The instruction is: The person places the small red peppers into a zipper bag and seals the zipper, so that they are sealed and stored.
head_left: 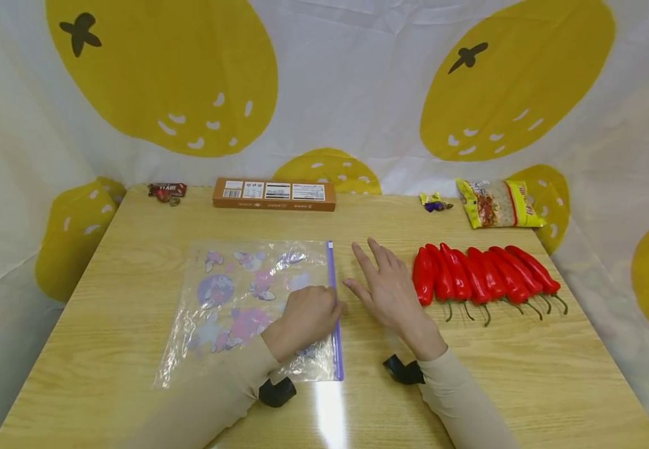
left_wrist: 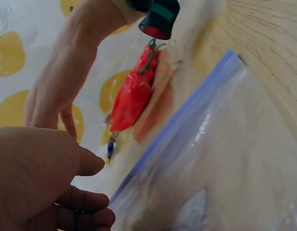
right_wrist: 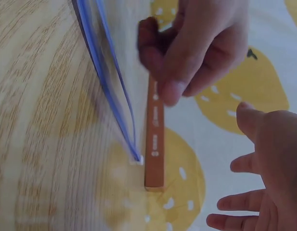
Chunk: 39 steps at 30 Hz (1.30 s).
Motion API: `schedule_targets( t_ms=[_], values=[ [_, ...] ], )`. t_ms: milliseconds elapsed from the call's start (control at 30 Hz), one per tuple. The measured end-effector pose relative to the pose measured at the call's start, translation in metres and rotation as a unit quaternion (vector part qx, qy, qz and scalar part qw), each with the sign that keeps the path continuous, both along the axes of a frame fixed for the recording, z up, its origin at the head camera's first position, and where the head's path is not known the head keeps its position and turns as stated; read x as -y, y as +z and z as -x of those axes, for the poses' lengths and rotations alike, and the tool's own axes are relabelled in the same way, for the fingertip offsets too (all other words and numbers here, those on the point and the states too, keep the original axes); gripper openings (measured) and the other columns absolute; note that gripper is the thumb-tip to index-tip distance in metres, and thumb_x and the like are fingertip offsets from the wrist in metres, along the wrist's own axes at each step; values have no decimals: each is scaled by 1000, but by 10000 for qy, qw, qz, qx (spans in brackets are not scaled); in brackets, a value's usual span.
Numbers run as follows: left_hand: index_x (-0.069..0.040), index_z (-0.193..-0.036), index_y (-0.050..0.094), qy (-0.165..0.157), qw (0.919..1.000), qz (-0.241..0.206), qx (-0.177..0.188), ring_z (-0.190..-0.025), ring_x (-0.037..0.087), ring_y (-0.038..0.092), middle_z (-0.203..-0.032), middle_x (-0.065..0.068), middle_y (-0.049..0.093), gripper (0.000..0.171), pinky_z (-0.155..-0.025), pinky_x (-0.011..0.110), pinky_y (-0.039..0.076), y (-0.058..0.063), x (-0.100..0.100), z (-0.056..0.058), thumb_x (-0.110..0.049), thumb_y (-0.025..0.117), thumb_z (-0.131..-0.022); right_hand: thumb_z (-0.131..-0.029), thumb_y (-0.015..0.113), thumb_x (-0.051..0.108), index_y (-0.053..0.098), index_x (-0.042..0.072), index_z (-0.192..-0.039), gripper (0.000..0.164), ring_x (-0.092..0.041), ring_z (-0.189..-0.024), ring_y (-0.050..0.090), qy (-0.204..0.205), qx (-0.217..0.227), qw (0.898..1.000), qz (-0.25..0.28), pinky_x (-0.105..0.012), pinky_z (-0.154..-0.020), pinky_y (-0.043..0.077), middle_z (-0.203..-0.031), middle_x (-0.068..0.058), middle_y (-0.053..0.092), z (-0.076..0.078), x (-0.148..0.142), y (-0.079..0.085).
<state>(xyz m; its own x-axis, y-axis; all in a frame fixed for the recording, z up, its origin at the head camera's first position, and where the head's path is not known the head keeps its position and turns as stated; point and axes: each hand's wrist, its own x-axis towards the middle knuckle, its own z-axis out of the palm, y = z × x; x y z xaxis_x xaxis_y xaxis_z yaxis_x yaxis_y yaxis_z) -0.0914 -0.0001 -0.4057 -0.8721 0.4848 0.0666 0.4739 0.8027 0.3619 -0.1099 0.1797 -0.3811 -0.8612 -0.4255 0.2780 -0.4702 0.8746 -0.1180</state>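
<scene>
A clear zip bag (head_left: 246, 318) printed with pink and purple cartoon figures lies flat on the wooden table, its purple zip edge (head_left: 338, 355) facing right. Over that edge hovers my left hand (head_left: 309, 318), its fingers loosely curled and nothing between thumb and fingers (left_wrist: 85, 208). In the right wrist view the two purple zip strips (right_wrist: 107, 91) stand apart, so the mouth gapes. My right hand (head_left: 389, 293), fingers spread and holding nothing, is between the bag and a row of several red peppers (head_left: 473, 277) with green stems.
Along the back of the table lie a brown box (head_left: 274, 195), a red-wrapped snack (head_left: 168, 190) at left, small wrapped candies (head_left: 434, 202) and a yellow food packet (head_left: 498, 204) at right. A fruit-patterned cloth (head_left: 347, 93) hangs behind and at the sides.
</scene>
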Motion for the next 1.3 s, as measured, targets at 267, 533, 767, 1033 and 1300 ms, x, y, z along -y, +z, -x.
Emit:
schedule_targets(
  t_ms=[267,533,767,1033,1300],
  values=[
    [-15,-56,43,259,9988,-156,390,-36,5,32,-47,-5,36,35,-32,18,31,-15,-4,4,-24,52,-89,-89,47,49,32,17,-143,64,-37,-125,38,26,-67,9999,123,-53,-95,36,-141,-18,35,-2,1,2],
    [-10,-62,49,112,9888,-1200,880,-37,3,37,-50,-4,43,23,-34,14,33,-13,11,9,-9,50,-85,-90,53,36,49,13,-131,47,-29,-112,51,300,18,9990,325,-45,-90,43,-125,-12,53,-2,4,-1],
    [-4,-72,56,573,9812,-1606,902,-39,4,42,-55,-2,50,14,-35,16,34,-4,27,6,-10,54,-84,-89,58,17,61,13,-115,27,-7,-79,58,1038,1101,9816,1166,-24,-68,48,-93,4,63,-10,19,-3],
    [-3,-71,58,453,9853,-1563,518,-39,4,41,-56,-2,51,13,-36,15,33,3,31,0,-10,61,-82,-90,56,11,57,12,-123,33,-8,-95,60,1511,1711,9595,1650,-26,-78,50,-110,0,64,-15,25,-10],
    [-11,-61,51,749,9882,-1333,-14,-39,4,34,-49,-6,42,19,-35,17,28,16,39,-1,-11,58,-78,-89,57,15,67,9,-105,19,-9,-88,62,1466,1311,9744,1086,-28,-78,50,-97,0,67,-13,26,-11]
  ],
)
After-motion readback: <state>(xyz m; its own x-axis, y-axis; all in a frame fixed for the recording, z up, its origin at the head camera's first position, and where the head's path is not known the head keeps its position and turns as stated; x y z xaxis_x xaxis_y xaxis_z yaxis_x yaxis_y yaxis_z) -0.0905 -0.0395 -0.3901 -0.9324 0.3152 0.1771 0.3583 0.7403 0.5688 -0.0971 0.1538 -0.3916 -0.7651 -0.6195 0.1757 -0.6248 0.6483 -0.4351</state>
